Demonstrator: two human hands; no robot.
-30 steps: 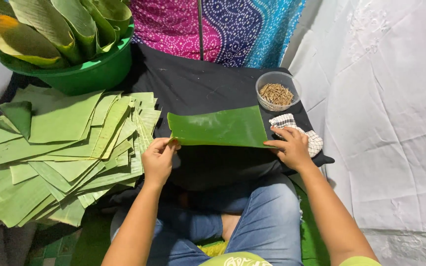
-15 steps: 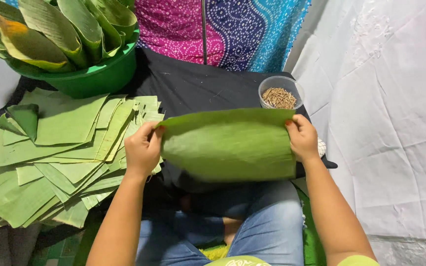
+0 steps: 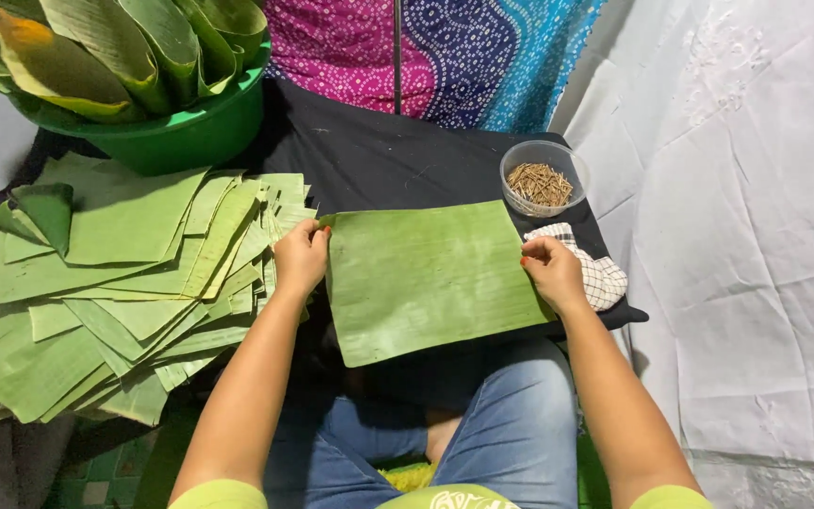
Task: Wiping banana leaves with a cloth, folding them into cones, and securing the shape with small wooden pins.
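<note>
A rectangular piece of green banana leaf (image 3: pixel 431 278) lies spread flat over the black cloth (image 3: pixel 379 160) above my knees. My left hand (image 3: pixel 300 256) pinches its left edge near the upper corner. My right hand (image 3: pixel 552 271) grips the leaf's right edge, fingers curled over it. Both hands hold the same leaf, which is unfolded and wide.
A big stack of cut leaf pieces (image 3: pixel 115 283) fans out at my left. A green basin (image 3: pixel 171 132) with rolled leaves sits behind it. At the right stand a clear bowl of small sticks (image 3: pixel 541 179) and a checked cloth (image 3: pixel 600 278). White sheeting (image 3: pixel 756 236) covers the right side.
The leaf was folded into a narrow strip a second ago. It was then lifted and opened, and now lies flat and fully spread between both hands.
</note>
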